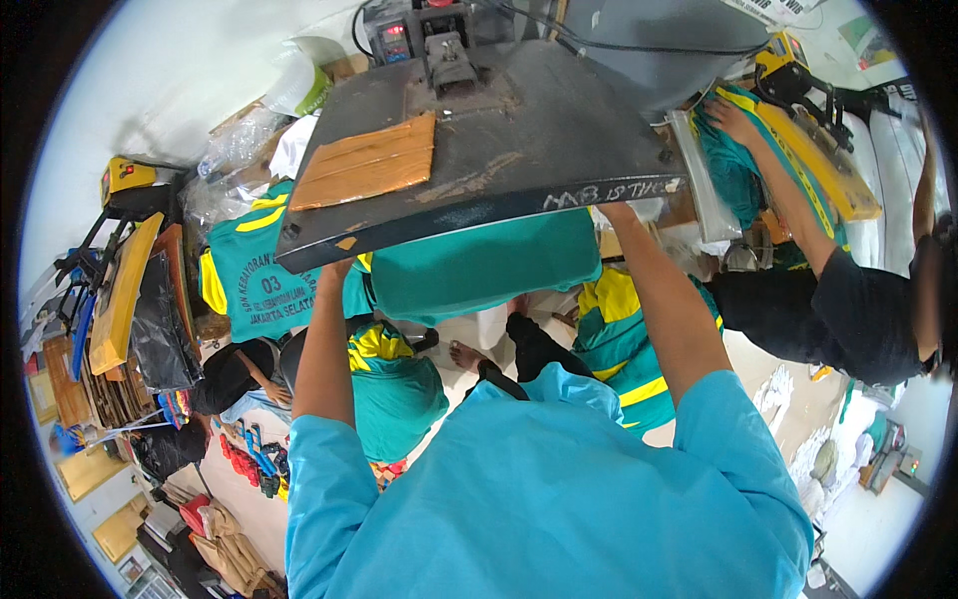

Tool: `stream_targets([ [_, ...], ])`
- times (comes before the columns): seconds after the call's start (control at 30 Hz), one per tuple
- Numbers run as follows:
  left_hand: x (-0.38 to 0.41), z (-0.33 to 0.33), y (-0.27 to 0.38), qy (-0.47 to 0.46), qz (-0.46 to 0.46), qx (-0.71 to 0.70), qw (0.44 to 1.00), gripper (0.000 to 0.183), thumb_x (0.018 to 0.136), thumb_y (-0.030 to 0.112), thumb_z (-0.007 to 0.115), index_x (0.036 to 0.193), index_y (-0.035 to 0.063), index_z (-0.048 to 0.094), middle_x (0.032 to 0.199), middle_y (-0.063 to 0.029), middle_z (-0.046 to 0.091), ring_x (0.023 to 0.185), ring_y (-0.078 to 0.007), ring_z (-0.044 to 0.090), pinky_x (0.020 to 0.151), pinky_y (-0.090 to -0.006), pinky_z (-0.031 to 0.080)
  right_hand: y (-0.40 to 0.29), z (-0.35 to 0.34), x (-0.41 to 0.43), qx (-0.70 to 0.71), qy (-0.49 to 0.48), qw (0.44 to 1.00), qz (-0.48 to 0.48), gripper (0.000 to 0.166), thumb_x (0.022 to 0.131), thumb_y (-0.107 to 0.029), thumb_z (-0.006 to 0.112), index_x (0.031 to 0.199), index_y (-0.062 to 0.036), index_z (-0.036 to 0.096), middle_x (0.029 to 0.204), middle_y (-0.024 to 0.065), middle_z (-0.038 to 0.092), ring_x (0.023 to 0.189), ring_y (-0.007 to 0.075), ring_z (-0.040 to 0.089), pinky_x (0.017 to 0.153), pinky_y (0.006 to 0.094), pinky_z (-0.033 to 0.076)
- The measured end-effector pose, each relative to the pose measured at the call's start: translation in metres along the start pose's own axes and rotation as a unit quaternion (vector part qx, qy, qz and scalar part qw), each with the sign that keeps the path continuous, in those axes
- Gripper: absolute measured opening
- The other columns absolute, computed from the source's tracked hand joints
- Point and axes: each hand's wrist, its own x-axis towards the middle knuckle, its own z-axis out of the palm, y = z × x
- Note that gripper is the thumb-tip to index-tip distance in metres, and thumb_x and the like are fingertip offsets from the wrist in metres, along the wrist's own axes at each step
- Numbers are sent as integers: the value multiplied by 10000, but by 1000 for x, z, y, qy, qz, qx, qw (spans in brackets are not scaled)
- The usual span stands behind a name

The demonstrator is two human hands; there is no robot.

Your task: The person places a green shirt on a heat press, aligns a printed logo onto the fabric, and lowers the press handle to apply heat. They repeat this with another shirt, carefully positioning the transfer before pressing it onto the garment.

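Note:
In front of me stands a heat press with a dark, scuffed upper platen (509, 142). A green shirt (479, 262) lies spread beneath the raised platen, its near edge hanging over the front. My left hand (338, 269) reaches under the platen's left front corner, beside the shirt. Under the right part of the front edge goes my right hand (615, 213), close to the shirt's right side. The platen hides the fingers of both hands, so their grip cannot be made out. On top of the platen rests a flat pad wrapped in brown tape (367, 161).
A green and yellow printed shirt (273, 277) lies at the left. Green and yellow garments (625, 352) and a green bundle (397, 397) are piled below. Yellow presses stand left (127, 292) and right (816, 157). A co-worker's hand (733, 123) touches green cloth; another person (239, 374) is low left.

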Motion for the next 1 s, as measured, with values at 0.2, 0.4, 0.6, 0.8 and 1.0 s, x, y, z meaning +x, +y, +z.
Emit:
stream_targets([
  [0.2, 15, -28, -29, -18, -50, -11, 999, 384, 990, 266, 634, 1304, 65, 723, 1350, -223, 705, 1277, -455, 632, 1148, -548, 454, 9, -3, 30, -19, -15, 1000, 6, 369, 947, -269, 647, 1214, -31, 738, 1266, 250, 715, 1270, 443, 632, 1131, 567, 451],
  [0.4, 13, 0, 8, -7, 37, 45, 998, 379, 979, 262, 633, 1288, 68, 733, 1342, -226, 708, 1276, -459, 631, 1157, -554, 447, -11, -14, 22, -38, 28, 999, -20, 354, 942, -277, 636, 1177, -40, 757, 1233, 244, 732, 1248, 445, 647, 1120, 575, 462],
  [0.6, -7, 47, 90, 62, 157, 101, 980, 347, 965, 208, 631, 1260, 68, 748, 1303, -233, 721, 1244, -470, 645, 1130, -556, 468, -127, 3, -10, 5, -26, 992, -127, 345, 937, -284, 626, 1139, -49, 776, 1200, 239, 748, 1226, 447, 661, 1110, 584, 473],
  [0.8, 17, 49, 106, 64, 235, 98, 965, 271, 1008, 197, 642, 1193, 34, 756, 1148, -277, 744, 1068, -495, 703, 937, -561, 554, -172, -22, 0, 15, -128, 985, -115, 337, 1017, -297, 572, 1107, -32, 760, 1177, 235, 748, 1158, 428, 694, 1071, 552, 506],
  [1.0, 18, 49, 121, 5, 148, 150, 977, 472, 1119, 404, 495, 1380, 64, 693, 1341, -268, 697, 1260, -487, 619, 1150, -584, 403, -158, 19, 0, -50, 101, 981, -160, 508, 1074, -473, 508, 1185, -57, 778, 1171, 206, 777, 1169, 394, 716, 1130, 524, 477],
])
